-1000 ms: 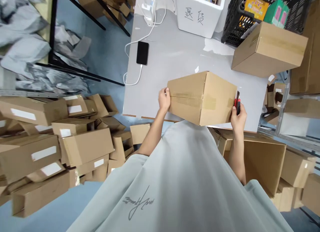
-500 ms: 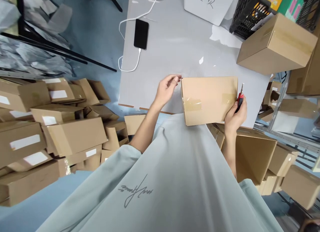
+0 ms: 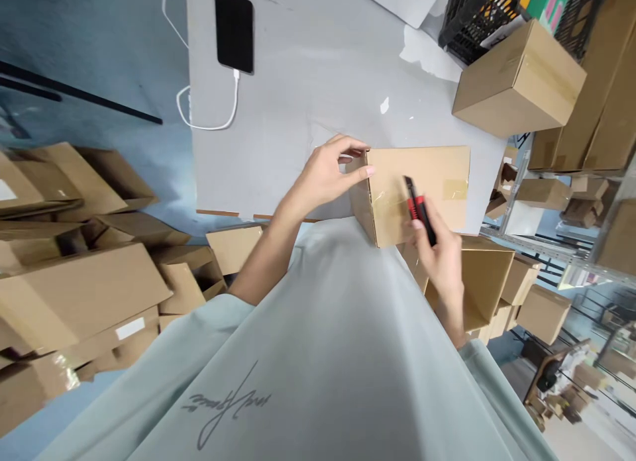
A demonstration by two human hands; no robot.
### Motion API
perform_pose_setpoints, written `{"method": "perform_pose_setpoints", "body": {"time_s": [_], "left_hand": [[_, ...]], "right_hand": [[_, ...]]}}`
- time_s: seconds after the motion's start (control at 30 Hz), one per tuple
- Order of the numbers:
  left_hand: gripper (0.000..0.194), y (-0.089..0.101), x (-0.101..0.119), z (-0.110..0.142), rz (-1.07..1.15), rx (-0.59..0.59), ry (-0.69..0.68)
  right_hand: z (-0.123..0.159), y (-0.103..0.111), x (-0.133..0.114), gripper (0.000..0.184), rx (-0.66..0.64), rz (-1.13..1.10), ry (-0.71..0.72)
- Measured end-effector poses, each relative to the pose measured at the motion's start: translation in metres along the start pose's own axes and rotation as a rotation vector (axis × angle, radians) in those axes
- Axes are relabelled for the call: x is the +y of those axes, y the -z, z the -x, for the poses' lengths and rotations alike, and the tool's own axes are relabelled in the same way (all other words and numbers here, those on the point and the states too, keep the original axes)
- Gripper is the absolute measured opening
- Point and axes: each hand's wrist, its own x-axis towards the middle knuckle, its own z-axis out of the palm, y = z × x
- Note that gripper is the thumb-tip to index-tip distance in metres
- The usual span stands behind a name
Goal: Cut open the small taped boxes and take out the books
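Note:
A taped cardboard box [image 3: 422, 163] rests at the front edge of the grey table [image 3: 298, 70], close to my shirt. My left hand [image 3: 332, 169] grips its left upper corner, thumb on the near face and the other fingers over the edge. Clear tape crosses that face at two spots. In my right hand [image 3: 440, 249] is a red and black utility knife [image 3: 421, 212], its tip pointing up and left over the face of the box. Some motion blur covers this hand, and I cannot tell whether the blade touches the cardboard.
A black phone [image 3: 234, 29] on a white cable [image 3: 209, 126] lies at the table's left. Another closed carton [image 3: 517, 83] stands at the right by a black crate [image 3: 477, 24]. Open cartons [image 3: 84, 289] pile up on the left, and a large open box [image 3: 477, 282] sits below right.
The box has turned so a taped face is toward me. My left hand has shifted to its upper corner. My right hand has left the right side and brought the knife over the face.

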Motion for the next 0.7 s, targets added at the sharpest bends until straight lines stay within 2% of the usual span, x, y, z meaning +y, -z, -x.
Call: {"method": "perform_pose_setpoints", "body": {"time_s": [0.07, 0.17, 0.47, 0.7], "left_hand": [[0.039, 0.002, 0.001, -0.001, -0.006, -0.017, -0.007], [0.038, 0.003, 0.001, -0.002, -0.010, -0.022, -0.012], [0.035, 0.000, -0.005, -0.004, -0.014, -0.008, -0.015], [0.036, 0.003, -0.011, -0.001, -0.019, -0.006, -0.048]], "right_hand": [[0.004, -0.011, -0.022, 0.059, -0.086, -0.001, 0.033], [0.006, -0.020, -0.039, 0.056, -0.111, 0.021, 0.038], [0.014, -0.026, -0.061, 0.058, -0.108, 0.135, -0.059], [0.020, -0.031, -0.076, 0.059, -0.144, 0.275, -0.081]]}}
